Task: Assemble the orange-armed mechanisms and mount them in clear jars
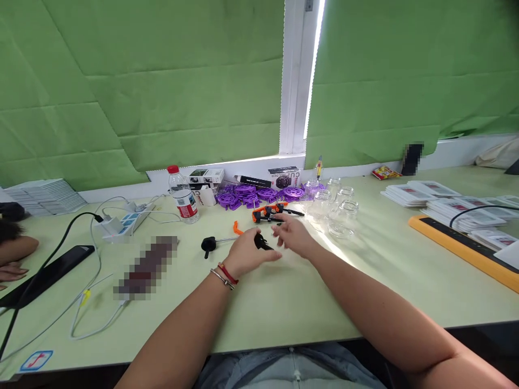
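Near the middle of the table, my left hand (249, 253) is curved round a small black part (261, 241), its thumb stretched to the right. Just right of it, my right hand (292, 235) has bent fingers, and whether they pinch anything is hidden. Beyond my right hand lie several orange and black clamp-like pieces (267, 212). A black knob with a metal rod (208, 245) rests left of my left hand, and an orange hooked piece (237, 228) shows just behind that hand.
Purple plastic parts (243, 195) are heaped at the back. Glass jars (343, 220) stand right of my right hand, a red-capped bottle (184, 197) at the back left. Cables, a power strip (132, 220) and another person's arm (18, 249) are left; an orange-edged bar (466, 251) lies right.
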